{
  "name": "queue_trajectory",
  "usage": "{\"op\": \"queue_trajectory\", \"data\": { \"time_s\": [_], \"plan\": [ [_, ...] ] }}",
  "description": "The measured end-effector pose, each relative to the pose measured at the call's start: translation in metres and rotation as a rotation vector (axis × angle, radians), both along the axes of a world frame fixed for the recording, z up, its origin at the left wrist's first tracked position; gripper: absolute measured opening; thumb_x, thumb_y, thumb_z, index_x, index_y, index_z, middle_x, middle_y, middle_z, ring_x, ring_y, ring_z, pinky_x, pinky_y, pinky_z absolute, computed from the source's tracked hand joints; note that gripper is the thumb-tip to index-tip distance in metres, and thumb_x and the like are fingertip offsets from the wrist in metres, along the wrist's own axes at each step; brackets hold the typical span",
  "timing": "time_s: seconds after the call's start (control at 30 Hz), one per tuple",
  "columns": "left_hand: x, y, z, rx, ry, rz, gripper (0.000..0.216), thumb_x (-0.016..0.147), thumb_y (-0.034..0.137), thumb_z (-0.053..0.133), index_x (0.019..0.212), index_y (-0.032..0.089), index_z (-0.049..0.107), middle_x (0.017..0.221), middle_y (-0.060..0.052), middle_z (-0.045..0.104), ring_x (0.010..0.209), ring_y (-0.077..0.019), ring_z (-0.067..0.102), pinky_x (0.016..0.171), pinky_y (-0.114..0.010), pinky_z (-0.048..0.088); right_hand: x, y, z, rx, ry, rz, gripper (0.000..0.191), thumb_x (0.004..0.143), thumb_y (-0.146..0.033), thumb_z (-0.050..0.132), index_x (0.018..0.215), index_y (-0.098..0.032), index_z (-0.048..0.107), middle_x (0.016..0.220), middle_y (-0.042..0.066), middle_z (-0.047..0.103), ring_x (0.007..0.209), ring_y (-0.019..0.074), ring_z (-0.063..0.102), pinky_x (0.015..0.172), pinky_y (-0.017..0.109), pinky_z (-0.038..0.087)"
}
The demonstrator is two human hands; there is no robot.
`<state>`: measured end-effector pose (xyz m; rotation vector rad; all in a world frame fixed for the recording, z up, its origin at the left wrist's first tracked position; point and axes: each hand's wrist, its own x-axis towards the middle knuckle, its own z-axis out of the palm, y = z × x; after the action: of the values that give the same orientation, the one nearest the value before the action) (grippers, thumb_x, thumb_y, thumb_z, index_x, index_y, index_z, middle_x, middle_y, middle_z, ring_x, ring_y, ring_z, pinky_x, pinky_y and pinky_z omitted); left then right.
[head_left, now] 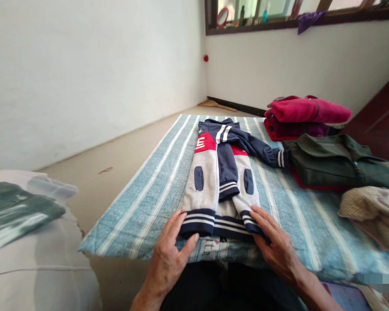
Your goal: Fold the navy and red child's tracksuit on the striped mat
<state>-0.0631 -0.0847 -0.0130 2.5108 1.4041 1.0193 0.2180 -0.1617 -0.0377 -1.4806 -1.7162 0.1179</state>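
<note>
A small grey, navy and red jacket (210, 172) lies flat on a blue striped bedsheet (152, 190), its sleeves folded across the body. My left hand (170, 250) rests at the jacket's left hem corner, thumb against the striped waistband, fingers stretched out. My right hand (274, 242) lies flat on the right hem corner, fingers extended along the band. Neither hand has closed around the cloth.
A pile of folded red and pink clothes (304, 114) sits at the back right, a dark green jacket (337, 162) in front of it, a beige knit (372, 214) nearer. Left stands a white surface with a green folded garment (16, 209). Bare floor (116, 160) runs beside the bed.
</note>
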Motion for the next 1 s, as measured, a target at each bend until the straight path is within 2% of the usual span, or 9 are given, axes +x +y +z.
{"op": "queue_trajectory", "data": {
  "time_s": [0.2, 0.67, 1.0],
  "plan": [
    [-0.003, 0.000, -0.005, -0.010, 0.044, -0.024, 0.049, 0.087, 0.036, 0.058, 0.132, 0.019, 0.047, 0.135, -0.015, 0.053, 0.123, -0.0279, 0.054, 0.101, -0.044, 0.048, -0.001, 0.000, 0.002, 0.014, 0.018, -0.008, 0.046, 0.089, -0.014, 0.052, 0.133, -0.027, 0.051, 0.135, 0.008, 0.054, 0.124, 0.0253, 0.052, 0.102, 0.047, 0.047],
    [-0.004, 0.003, -0.011, 0.043, 0.076, -0.032, 0.054, 0.088, 0.034, 0.056, 0.138, 0.022, 0.041, 0.136, -0.014, 0.051, 0.121, -0.0289, 0.055, 0.101, -0.044, 0.048, -0.005, 0.003, 0.008, 0.041, 0.036, -0.022, 0.045, 0.087, -0.012, 0.053, 0.130, -0.025, 0.054, 0.132, 0.009, 0.057, 0.122, 0.0254, 0.054, 0.101, 0.044, 0.049],
    [-0.005, 0.008, -0.020, 0.080, 0.060, -0.039, 0.055, 0.089, 0.035, 0.054, 0.140, 0.021, 0.040, 0.136, -0.014, 0.050, 0.119, -0.0288, 0.056, 0.103, -0.045, 0.045, -0.008, 0.002, 0.010, 0.120, 0.082, -0.114, 0.037, 0.086, -0.013, 0.056, 0.121, -0.021, 0.059, 0.125, 0.012, 0.062, 0.115, 0.0255, 0.060, 0.096, 0.042, 0.053]
  ]
}}
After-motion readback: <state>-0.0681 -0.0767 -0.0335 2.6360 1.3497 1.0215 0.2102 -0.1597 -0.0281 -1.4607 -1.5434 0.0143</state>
